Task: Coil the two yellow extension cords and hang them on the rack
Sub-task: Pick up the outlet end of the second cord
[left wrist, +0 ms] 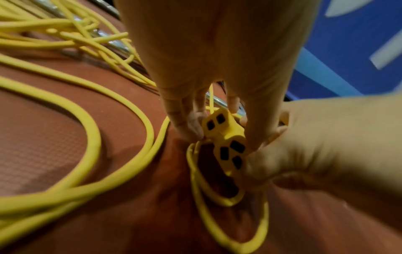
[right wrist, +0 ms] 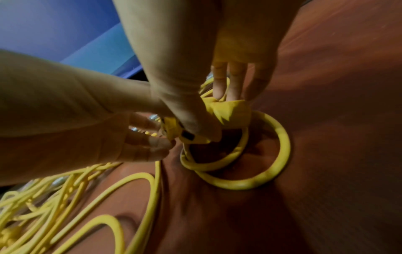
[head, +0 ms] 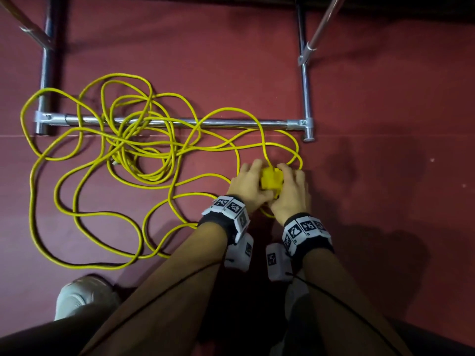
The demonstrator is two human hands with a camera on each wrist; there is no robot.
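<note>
Both hands' grip point(head: 271, 186) around socket block point(head: 272, 181)

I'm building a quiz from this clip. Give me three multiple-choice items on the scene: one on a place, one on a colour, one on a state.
1. Where does the cord lie?
A. hung on the rack
B. on the floor
C. in a box

2. What colour is the floor?
A. red
B. green
C. white

3. How is the socket end held?
A. left alone
B. by one hand
C. by both hands

Key: 1 B, loops sprawl over the floor and across the rack base bar. 2 A, it shows dark red. 3 C, the left hand and right hand both grip it.
</note>
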